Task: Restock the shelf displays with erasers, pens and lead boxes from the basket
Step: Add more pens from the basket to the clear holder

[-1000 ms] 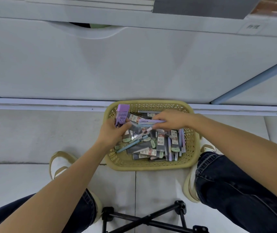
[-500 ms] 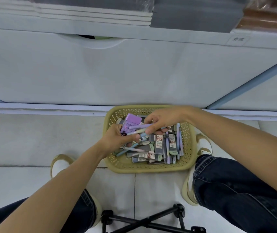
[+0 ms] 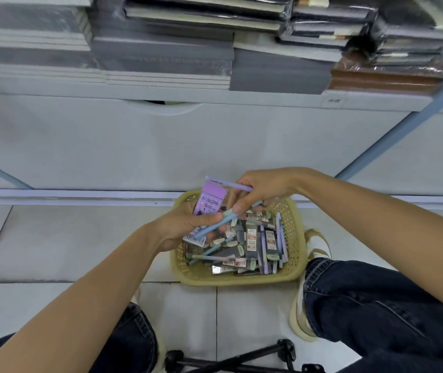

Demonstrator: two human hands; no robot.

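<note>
Over the basket (image 3: 241, 279), both hands are occupied. The left hand (image 3: 177, 230) is curled round a purple box (image 3: 211, 201) held tilted, and a blue pen (image 3: 215, 224) lies slantwise across its fingers. The right hand (image 3: 264, 189) is also curled and pinches a purple pen (image 3: 231, 183) near one end. Its thumb touches the blue pen's upper end, though whether it grips that pen cannot be told. The basket stands on the floor just before the shelf (image 3: 215, 96), which carries stacked notebooks (image 3: 161, 57). It holds a loose jumble of lead boxes (image 3: 252, 238) and more pens. Assessment: all stock looks light and rigid. The pens are smooth and thin, so they are likely to roll or slip if bundled, and are best pinched mid-barrel. The box is probably card, so it crushes under a hard squeeze and should be taken by its broad faces. The lead boxes look like slick plastic with brittle contents and should be gripped across the narrow sides.
</note>
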